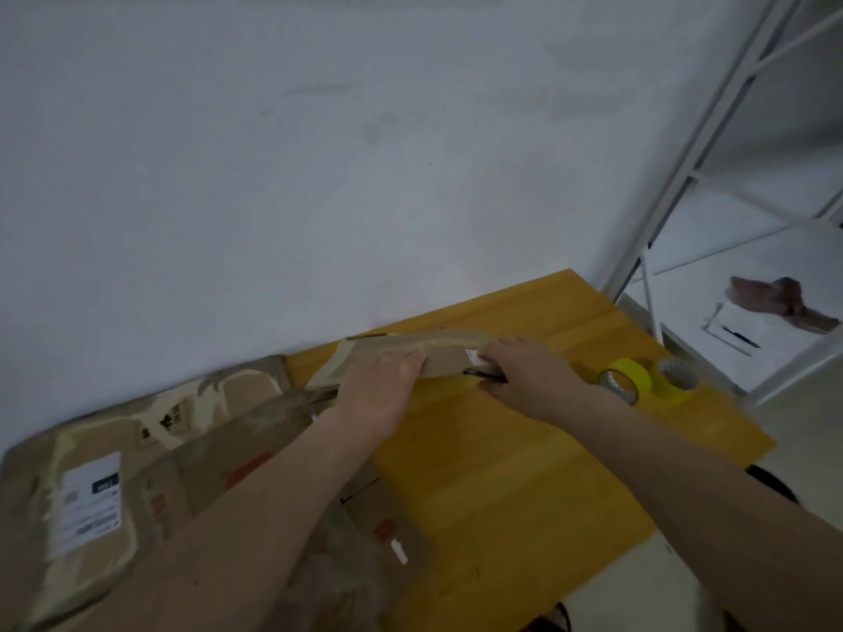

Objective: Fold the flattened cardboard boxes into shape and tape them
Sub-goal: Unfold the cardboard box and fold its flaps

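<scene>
Both hands held a flattened cardboard box (410,353) over the yellow table (524,472).
Left hand (381,394) and right hand (524,371) gripped its edges with curled fingers; tape rolls (638,378) stood nearby.

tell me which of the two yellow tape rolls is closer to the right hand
The tape roll standing on edge, just beside the right hand. The other tape roll lies flat, farther right near the table edge.

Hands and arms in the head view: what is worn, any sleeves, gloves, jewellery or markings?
Both hands are bare: no gloves on the left hand or the right hand. Both forearms show uncovered, with no sleeve, watch or bracelet in view. Rings cannot be told in the blur.
</scene>
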Tool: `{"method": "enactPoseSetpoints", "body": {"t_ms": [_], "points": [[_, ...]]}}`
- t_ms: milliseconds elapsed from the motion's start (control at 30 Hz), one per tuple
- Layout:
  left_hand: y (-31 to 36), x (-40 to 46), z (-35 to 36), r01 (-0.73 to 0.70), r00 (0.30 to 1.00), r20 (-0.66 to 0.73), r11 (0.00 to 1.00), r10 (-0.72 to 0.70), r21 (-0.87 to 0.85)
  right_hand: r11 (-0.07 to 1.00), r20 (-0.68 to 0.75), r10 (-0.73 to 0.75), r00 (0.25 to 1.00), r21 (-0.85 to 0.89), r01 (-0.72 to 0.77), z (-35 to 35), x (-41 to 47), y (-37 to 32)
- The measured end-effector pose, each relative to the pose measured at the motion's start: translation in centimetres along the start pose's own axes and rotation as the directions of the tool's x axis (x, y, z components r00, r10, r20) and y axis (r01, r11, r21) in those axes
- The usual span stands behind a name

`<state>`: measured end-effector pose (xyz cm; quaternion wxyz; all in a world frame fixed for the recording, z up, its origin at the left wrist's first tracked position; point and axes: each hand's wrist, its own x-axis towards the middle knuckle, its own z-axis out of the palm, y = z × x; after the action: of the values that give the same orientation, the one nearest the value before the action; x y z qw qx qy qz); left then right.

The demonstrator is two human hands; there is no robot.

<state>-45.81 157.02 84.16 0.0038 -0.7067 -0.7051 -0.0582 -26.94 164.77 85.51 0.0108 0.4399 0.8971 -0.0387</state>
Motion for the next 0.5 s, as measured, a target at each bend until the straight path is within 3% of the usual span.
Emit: {"method": "enactPoseSetpoints", "body": {"t_ms": [267, 500], "points": [[3.8, 3.7, 1.6, 0.154, 0.984, -0.092, 0.988, -0.154, -0.008, 0.969, -0.091, -0.233, 0.968, 0.056, 0.239, 2.2, 4.5, 6.8], [9.7, 6.0, 4.2, 0.391, 0.896, -0.183, 0.914, -0.405, -0.111, 0.91, -0.163, -0.353, 0.921, 0.167, 0.379, 3.5, 6.2, 15.5]]}}
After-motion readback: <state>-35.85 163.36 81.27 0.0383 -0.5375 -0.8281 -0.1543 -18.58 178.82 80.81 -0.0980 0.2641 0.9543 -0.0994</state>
